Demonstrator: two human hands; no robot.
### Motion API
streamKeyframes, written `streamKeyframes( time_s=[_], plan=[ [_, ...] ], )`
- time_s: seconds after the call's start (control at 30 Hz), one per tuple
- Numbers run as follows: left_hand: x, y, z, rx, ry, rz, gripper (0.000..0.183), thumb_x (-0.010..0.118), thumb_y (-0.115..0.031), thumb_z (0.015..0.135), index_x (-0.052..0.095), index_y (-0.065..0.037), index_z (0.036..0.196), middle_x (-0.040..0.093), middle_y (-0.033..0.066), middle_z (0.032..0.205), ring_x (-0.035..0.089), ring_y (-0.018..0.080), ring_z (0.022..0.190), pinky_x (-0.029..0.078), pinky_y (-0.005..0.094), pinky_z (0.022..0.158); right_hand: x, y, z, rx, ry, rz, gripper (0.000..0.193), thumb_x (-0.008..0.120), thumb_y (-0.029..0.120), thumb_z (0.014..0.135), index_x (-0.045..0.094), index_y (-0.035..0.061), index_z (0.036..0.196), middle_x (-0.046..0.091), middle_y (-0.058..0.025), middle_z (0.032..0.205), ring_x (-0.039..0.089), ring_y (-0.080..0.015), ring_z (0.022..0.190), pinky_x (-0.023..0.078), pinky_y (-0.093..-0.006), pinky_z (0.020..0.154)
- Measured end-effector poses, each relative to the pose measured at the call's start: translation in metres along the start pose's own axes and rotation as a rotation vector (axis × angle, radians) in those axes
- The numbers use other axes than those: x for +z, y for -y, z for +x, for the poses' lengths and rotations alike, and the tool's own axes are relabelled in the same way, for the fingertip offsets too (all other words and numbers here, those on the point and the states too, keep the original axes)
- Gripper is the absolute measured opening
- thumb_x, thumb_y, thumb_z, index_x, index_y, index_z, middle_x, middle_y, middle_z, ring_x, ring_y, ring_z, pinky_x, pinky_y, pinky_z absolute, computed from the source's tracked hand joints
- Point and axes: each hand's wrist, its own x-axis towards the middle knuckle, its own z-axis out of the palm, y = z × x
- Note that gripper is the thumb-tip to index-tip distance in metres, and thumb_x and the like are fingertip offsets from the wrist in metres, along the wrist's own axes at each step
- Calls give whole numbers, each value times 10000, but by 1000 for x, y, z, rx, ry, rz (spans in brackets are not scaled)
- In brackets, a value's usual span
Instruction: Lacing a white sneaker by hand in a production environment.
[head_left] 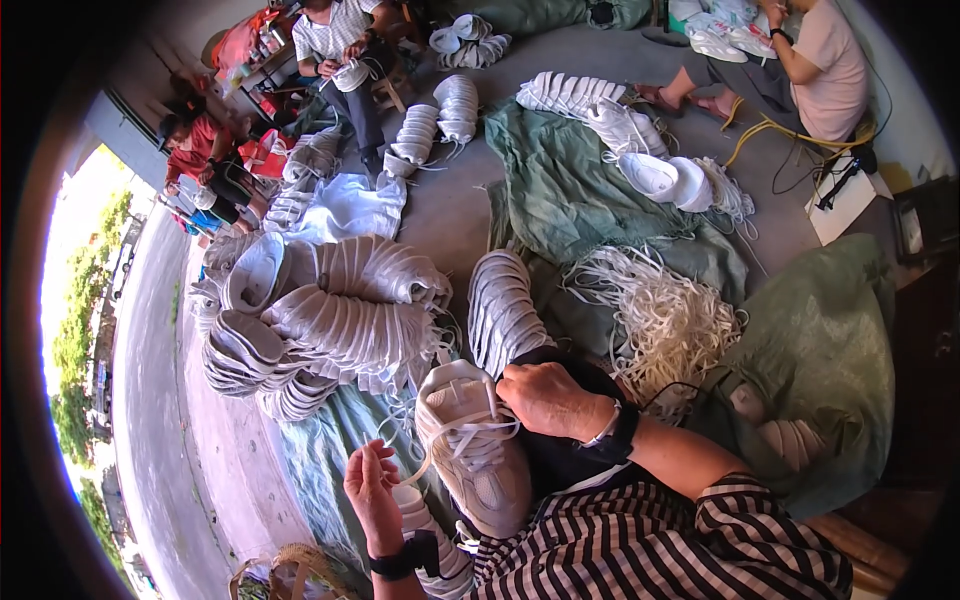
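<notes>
A beige and white sneaker (476, 445) rests on my lap, its toe toward me, with a white shoelace (480, 430) threaded through part of its eyelets. My left hand (372, 490) is to the left of the shoe, thumb and fingers pinched together on a loose stretch of the lace that runs to the shoe. My right hand (555, 400) is closed at the right edge of the shoe's opening. The lace leads toward its fingertips, which are partly hidden behind the hand.
Nested stacks of shoe uppers (350, 330) lie ahead and to the left. A heap of white laces (670, 320) is on green sacking (560, 190) at the right. A green sack (820, 370) stands close by my right arm. Several people (830, 70) sit working farther off.
</notes>
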Motion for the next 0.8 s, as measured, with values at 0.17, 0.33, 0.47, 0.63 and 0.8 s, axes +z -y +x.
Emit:
streamKeyframes(
  time_s=[0.17,0.33,0.47,0.63,0.8],
  plan=[
    [19,0,-6,65,171,256,234,485,-243,959,603,-41,957,651,59,907,576,87,752,441,212,597,4,-5,4,49,2,96,40,596,73,727,571,46,745,557,-81,754,608,-261,685,490,-361,609],
    [34,4,-8,-13,262,283,173,476,-165,959,579,-29,928,636,22,840,587,79,689,419,195,546,5,-14,5,-41,-74,122,43,636,133,756,610,118,786,547,-10,779,574,-183,782,410,-340,726],
    [33,8,-10,-63,313,280,179,476,-153,957,585,-13,930,614,13,796,551,50,667,395,181,540,4,-22,7,-146,45,148,82,663,155,730,615,138,793,542,-2,810,550,-177,847,379,-336,779],
    [36,11,-8,-53,248,274,195,506,-146,947,599,16,890,600,9,761,527,54,717,409,193,655,4,-26,19,-207,64,147,123,655,149,739,598,128,846,552,-14,808,555,-192,844,390,-341,771],
    [50,12,-14,185,189,345,175,507,-127,944,592,17,890,602,16,766,531,82,723,422,216,691,-4,-23,34,-358,146,-86,97,608,127,745,580,101,834,544,-49,844,550,-223,866,431,-362,703]
  ],
)
